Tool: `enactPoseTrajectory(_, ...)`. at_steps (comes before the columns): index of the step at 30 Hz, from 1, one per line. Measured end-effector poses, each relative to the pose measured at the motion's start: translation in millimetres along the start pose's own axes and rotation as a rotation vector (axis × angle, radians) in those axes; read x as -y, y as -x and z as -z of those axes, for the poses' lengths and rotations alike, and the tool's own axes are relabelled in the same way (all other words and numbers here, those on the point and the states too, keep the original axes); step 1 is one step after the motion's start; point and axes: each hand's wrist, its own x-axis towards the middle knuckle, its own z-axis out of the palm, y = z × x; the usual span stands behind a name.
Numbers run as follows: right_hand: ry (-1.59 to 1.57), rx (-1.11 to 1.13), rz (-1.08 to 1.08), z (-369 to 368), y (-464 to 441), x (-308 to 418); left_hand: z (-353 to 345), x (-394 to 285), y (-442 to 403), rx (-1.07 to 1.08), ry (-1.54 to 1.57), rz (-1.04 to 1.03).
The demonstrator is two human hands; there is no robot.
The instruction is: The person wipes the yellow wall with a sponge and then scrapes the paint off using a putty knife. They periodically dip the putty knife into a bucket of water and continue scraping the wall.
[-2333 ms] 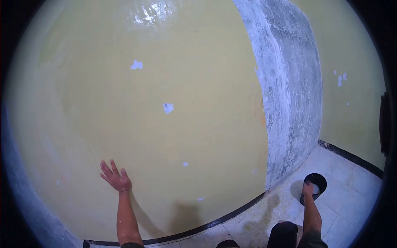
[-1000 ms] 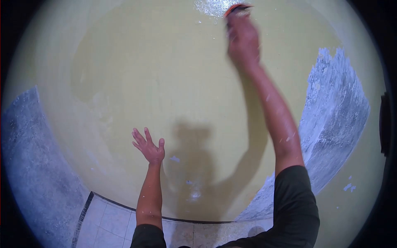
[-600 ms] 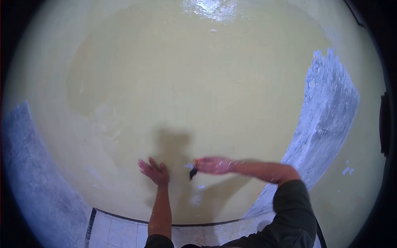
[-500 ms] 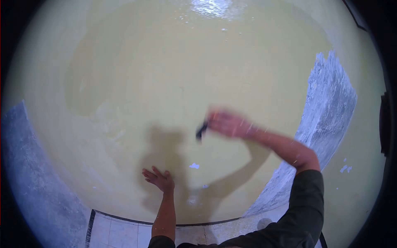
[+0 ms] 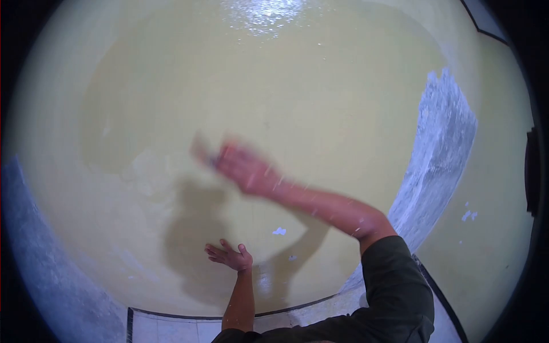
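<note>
A large yellow painted wall (image 5: 320,114) with a broad damp-looking darker area fills the view. My right hand (image 5: 246,168), smeared by motion, is closed around a small hand tool (image 5: 201,150) in front of the wall's middle. The tool is too blurred to tell its kind; whether it touches the wall cannot be told. Lower down, my left hand (image 5: 231,256) is open with fingers spread, at the wall surface and holding nothing. Pale flecks dot my right forearm.
Bare grey stripped strips run down the wall at right (image 5: 437,143) and at left (image 5: 46,268). Small chipped spots (image 5: 279,231) show near my left hand. A dark skirting line (image 5: 200,316) borders pale floor tiles (image 5: 177,330). A dark object (image 5: 532,171) sits at the far right edge.
My right hand has swept left across the wall with the tool. The view has shifted slightly; my left hand stays low on the wall, fingers still spread.
</note>
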Motion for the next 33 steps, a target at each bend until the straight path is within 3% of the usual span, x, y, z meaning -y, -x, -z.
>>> enactPoseTrajectory(1, -0.253, 0.111, 0.071, -31.1, 29.9, 43.0, -0.7, -0.7, 0.3, -0.002, 0.0, -0.018)
enactPoseTrajectory(3, -0.142, 0.414, 0.43, -42.1, 71.6, 93.9, -1.2, 1.4, 0.3, 0.014, -0.013, 0.022)
enactPoseTrajectory(5, -0.321, 0.474, 0.572, -29.8, 79.0, 76.0, 3.5, 2.7, -1.8, -0.014, 0.013, -0.005)
enactPoseTrajectory(8, -0.265, 0.248, 0.36, 13.5, 21.7, -11.9, 3.4, 1.2, -1.2, -0.05, 0.001, -0.042)
enactPoseTrajectory(9, -0.062, 0.094, 0.347, 46.4, -15.7, -54.8, 3.0, 3.5, -0.8, -0.043, -0.051, -0.077)
enactPoseTrajectory(11, 0.222, 0.037, 0.018, 120.1, -91.8, -132.3, -1.0, -1.5, -1.9, -0.042, -0.041, -0.07)
enactPoseTrajectory(12, 0.447, -0.24, 0.026, 145.8, -114.0, -184.0, 2.2, 0.5, 0.2, -0.042, -0.034, -0.059)
enactPoseTrajectory(13, 0.151, -0.382, -0.365, 176.7, -133.1, -217.2, 5.5, 4.6, 2.9, -0.031, -0.049, -0.074)
enactPoseTrajectory(14, 0.145, -0.391, -0.734, 203.9, -144.5, -229.2, 3.1, 4.5, 2.3, -0.043, -0.042, -0.07)
enactPoseTrajectory(16, 0.382, -0.739, -0.771, 208.1, -158.3, -253.2, -0.5, -1.1, -2.0, -0.067, -0.027, -0.062)
enactPoseTrajectory(18, -0.167, -1.1, -0.963, 177.2, -188.0, -232.7, 3.8, -1.5, -3.1, -0.06, -0.087, -0.068)
enactPoseTrajectory(19, 0.093, -0.862, -0.659, 150.1, -180.7, -225.5, 6.3, 1.7, -1.6, -0.053, -0.083, -0.085)
enactPoseTrajectory(20, 0.14, -0.803, -0.508, 102.0, -185.1, -218.2, 3.7, 4.3, -1.2, -0.073, -0.116, -0.076)
enactPoseTrajectory(21, 0.594, -0.545, -0.458, 32.5, -182.1, -193.9, -0.9, 4.9, -1.3, -0.09, -0.141, -0.072)
enactPoseTrajectory(22, 0.091, -0.621, -0.261, -22.9, -174.5, -161.8, -1.6, 6.9, -0.3, -0.073, -0.115, -0.105)
enactPoseTrajectory(23, 0.053, -0.553, -0.111, -23.8, -148.6, -110.1, -0.9, 9.3, -0.3, -0.084, -0.128, -0.101)
enactPoseTrajectory(24, -0.33, -0.38, -0.076, -24.3, -125.1, -78.2, -1.8, 5.0, -1.2, -0.097, -0.145, -0.097)
enactPoseTrajectory(25, 0.043, -0.274, 0.161, -1.9, -100.2, -62.6, -0.5, -3.7, -2.6, -0.083, -0.128, -0.135)
enactPoseTrajectory(26, 0.074, -0.039, 0.256, 32.4, -78.2, -59.2, 2.8, -14.2, -2.1, 0.005, -0.127, 0.073)
enactPoseTrajectory(27, -0.017, 0.023, 0.278, 64.2, -56.1, -71.4, 2.9, -24.6, -4.1, 0.088, -0.135, 0.286)
enactPoseTrajectory(28, -0.006, -0.101, 0.262, 83.5, -34.8, -93.2, -1.9, -34.2, -7.9, 0.085, -0.137, 0.271)
enactPoseTrajectory(30, 0.075, -0.293, 0.231, 124.4, 2.2, -152.3, -13.1, -56.8, -14.3, -0.133, -0.042, 0.142)
enactPoseTrajectory(31, -0.003, -0.249, 0.187, 163.1, 8.8, -180.9, 11.5, -92.2, -27.8, -0.01, 0.036, 0.372)
enactPoseTrajectory(33, 0.218, -0.233, -0.074, 237.8, 40.7, -253.3, 9.1, -115.3, -55.9, -0.039, 0.021, 0.28)
